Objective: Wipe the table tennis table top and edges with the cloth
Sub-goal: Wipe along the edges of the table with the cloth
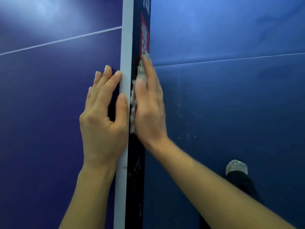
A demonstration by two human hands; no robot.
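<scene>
Your dark blue table tennis table top (41,113) fills the left, with the lighter blue floor (231,104) on the right. Between them run the white border stripe (126,47) and the table's dark side edge (136,171). Your left hand (102,119) lies flat on the top, fingers straight, thumb on the stripe. Your right hand (149,106), fingers also straight, presses the crumpled grey-white cloth (133,111) against the side edge, just below a red label (144,35). Your pale shoe (236,167) stands on the floor.
</scene>
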